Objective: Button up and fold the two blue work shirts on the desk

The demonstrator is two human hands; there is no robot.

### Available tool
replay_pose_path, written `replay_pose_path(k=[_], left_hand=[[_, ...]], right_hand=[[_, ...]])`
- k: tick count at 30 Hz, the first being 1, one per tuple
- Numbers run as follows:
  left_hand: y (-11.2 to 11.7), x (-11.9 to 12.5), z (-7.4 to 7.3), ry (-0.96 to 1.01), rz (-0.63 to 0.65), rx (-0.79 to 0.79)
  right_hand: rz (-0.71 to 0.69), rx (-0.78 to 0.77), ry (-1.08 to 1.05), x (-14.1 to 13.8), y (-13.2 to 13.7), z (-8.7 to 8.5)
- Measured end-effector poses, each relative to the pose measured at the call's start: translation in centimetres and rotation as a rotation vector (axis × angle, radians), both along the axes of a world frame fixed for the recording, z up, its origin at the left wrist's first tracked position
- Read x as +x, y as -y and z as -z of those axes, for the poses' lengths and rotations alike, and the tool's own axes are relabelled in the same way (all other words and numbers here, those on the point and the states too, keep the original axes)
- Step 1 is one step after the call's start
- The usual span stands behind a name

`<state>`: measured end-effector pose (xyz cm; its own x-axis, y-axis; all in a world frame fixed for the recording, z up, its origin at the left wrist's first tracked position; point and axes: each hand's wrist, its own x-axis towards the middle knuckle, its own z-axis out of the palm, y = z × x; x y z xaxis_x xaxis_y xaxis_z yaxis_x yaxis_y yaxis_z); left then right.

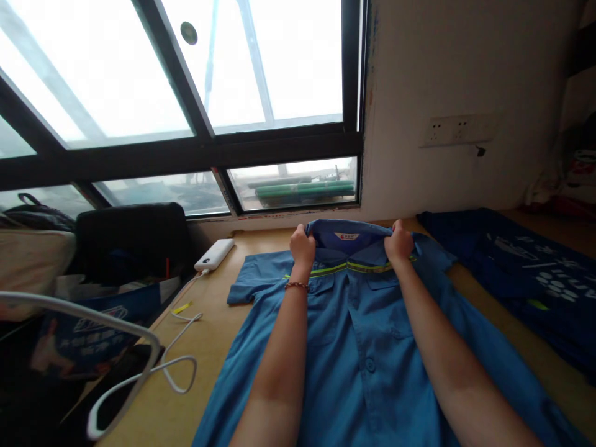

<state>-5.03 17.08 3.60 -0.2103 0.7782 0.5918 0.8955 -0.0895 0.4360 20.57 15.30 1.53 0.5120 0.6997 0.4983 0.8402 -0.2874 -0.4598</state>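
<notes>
A blue short-sleeved work shirt (358, 347) lies front up on a wooden table (205, 347), buttoned, with a yellow-green reflective stripe across the chest. Its collar (349, 233) points away from me and shows a white label inside. My left hand (302, 247) is closed on the collar's left end. My right hand (398, 242) is closed on its right end. Both arms stretch out over the shirt, and a beaded bracelet sits on my left wrist.
A white power bank (214, 254) with a white cable (181, 347) lies left of the shirt. A dark blue printed garment (526, 273) lies to the right. A black bag (133, 239) and clutter sit off the table's left edge. A window and a wall with sockets (449, 130) stand behind.
</notes>
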Motion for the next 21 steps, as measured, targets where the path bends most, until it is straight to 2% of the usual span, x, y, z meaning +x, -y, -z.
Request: replay_pose_path(k=[2,7,10,12,14,17,19,21], left_hand=[[-0.1,0.1,-0.1,0.006,0.037,0.063],[0.2,0.1,-0.7,0.030,0.035,0.149],[0.6,0.0,-1.0,0.013,0.053,0.118],[0.8,-0.2,-1.2,-0.013,0.040,0.059],[0.9,-0.5,-1.2,-0.049,0.006,-0.007],[1.0,-1.1,-1.2,-0.112,-0.079,-0.049],[0.9,-1.5,-1.1,-0.130,-0.117,-0.067],[0.7,-1.9,-0.8,-0.104,-0.093,-0.128]], right_hand=[[-0.083,-0.047,-0.001,0.3,-0.4,-0.1],[-0.413,-0.185,0.047,0.6,-1.2,-1.3],[-0.577,-0.287,-0.006,0.6,-1.3,-1.8],[-0.633,-0.259,-0.038,0.7,-1.3,-2.0],[-0.620,-0.141,-0.037,0.8,-1.4,-2.1],[-0.479,0.028,-0.029,0.8,-1.4,-2.2],[-0.343,0.057,-0.060,0.8,-1.2,-2.3],[-0.230,0.044,-0.091,0.6,-1.0,-2.5]])
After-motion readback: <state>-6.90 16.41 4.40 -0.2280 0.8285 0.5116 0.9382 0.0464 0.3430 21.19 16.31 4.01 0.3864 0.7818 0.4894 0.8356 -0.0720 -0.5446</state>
